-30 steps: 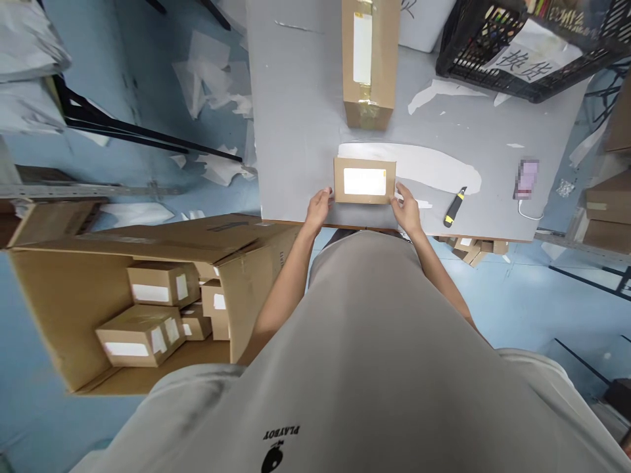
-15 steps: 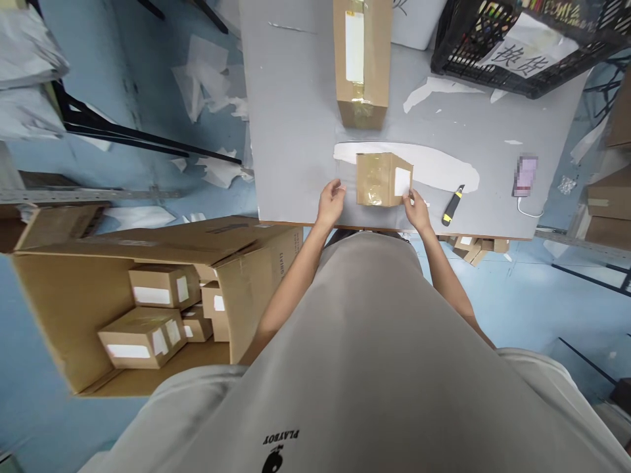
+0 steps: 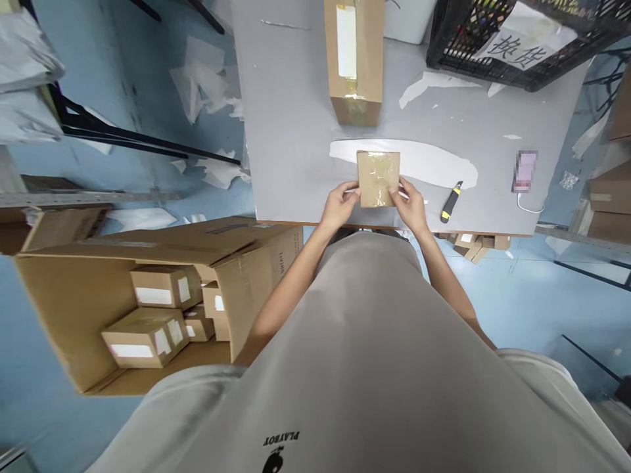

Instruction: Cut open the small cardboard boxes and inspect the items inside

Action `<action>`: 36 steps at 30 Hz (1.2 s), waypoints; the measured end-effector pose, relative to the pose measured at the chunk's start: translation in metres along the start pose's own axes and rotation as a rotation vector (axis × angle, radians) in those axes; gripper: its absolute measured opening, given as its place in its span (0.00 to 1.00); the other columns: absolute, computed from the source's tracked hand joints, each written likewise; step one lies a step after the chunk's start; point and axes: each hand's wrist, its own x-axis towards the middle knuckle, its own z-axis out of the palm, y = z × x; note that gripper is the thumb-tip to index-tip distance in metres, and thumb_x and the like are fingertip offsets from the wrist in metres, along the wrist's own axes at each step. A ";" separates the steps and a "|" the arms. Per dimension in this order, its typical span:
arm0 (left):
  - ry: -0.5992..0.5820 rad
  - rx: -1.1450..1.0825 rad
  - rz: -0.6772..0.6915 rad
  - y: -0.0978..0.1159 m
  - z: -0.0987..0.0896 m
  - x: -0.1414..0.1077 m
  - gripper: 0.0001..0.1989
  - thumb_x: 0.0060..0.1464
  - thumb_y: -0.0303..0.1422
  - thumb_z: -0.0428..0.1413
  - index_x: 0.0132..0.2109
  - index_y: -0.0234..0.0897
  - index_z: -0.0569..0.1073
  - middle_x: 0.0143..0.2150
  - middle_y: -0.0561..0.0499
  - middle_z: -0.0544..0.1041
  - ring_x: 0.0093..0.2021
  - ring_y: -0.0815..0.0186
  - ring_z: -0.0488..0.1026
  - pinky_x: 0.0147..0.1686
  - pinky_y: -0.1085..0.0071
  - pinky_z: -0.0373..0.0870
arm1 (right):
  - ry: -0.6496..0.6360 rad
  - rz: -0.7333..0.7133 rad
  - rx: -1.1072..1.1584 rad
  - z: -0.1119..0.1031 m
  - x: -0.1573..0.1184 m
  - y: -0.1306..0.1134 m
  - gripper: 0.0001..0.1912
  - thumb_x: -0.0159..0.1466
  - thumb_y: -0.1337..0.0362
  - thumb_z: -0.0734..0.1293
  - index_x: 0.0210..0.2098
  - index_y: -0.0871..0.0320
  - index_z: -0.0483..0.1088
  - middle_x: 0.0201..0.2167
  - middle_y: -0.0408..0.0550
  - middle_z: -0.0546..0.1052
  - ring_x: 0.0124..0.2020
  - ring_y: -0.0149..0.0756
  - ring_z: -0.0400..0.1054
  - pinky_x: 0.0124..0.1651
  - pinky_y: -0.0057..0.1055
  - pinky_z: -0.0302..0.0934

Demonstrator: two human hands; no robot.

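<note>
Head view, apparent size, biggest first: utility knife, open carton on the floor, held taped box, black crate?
1. Open carton
2. Black crate, cut off by the frame edge
3. Held taped box
4. Utility knife

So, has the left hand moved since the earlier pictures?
Yes. Judged against the white strip on the table, the left hand has moved rightward, to the left edge of the small box.
</note>
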 end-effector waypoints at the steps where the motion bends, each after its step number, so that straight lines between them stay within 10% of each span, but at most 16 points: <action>1: 0.024 0.030 0.002 0.000 -0.008 -0.005 0.22 0.68 0.46 0.64 0.60 0.36 0.84 0.64 0.39 0.86 0.60 0.49 0.86 0.67 0.53 0.80 | -0.020 0.004 0.017 0.006 -0.002 -0.001 0.53 0.69 0.20 0.65 0.78 0.49 0.70 0.77 0.58 0.74 0.72 0.61 0.75 0.74 0.58 0.75; 9: 0.123 0.151 -0.091 -0.001 -0.032 -0.022 0.27 0.59 0.43 0.71 0.62 0.38 0.79 0.66 0.40 0.84 0.57 0.51 0.85 0.57 0.57 0.84 | -0.068 -0.014 -0.055 0.047 -0.011 -0.009 0.53 0.69 0.20 0.65 0.78 0.49 0.68 0.76 0.61 0.72 0.71 0.61 0.74 0.72 0.54 0.77; 24: 0.177 0.305 -0.085 0.017 -0.019 -0.032 0.27 0.67 0.50 0.68 0.63 0.38 0.83 0.63 0.40 0.85 0.53 0.50 0.84 0.60 0.56 0.79 | -0.099 -0.023 -0.179 0.043 -0.007 -0.018 0.45 0.73 0.30 0.69 0.78 0.49 0.66 0.73 0.59 0.76 0.75 0.66 0.67 0.82 0.65 0.63; 29: 0.132 0.179 -0.019 0.002 -0.008 -0.025 0.28 0.72 0.57 0.60 0.61 0.39 0.85 0.62 0.40 0.86 0.50 0.54 0.85 0.58 0.58 0.81 | -0.057 -0.022 -0.136 0.021 -0.002 0.003 0.47 0.71 0.27 0.69 0.77 0.49 0.67 0.73 0.59 0.77 0.75 0.63 0.68 0.81 0.62 0.63; 36: 0.136 0.077 -0.305 -0.047 -0.012 0.020 0.25 0.67 0.43 0.65 0.65 0.35 0.83 0.71 0.32 0.80 0.68 0.44 0.81 0.70 0.48 0.76 | 0.096 0.081 -0.112 -0.034 -0.007 0.042 0.55 0.67 0.22 0.68 0.79 0.51 0.66 0.77 0.65 0.72 0.72 0.63 0.73 0.73 0.63 0.71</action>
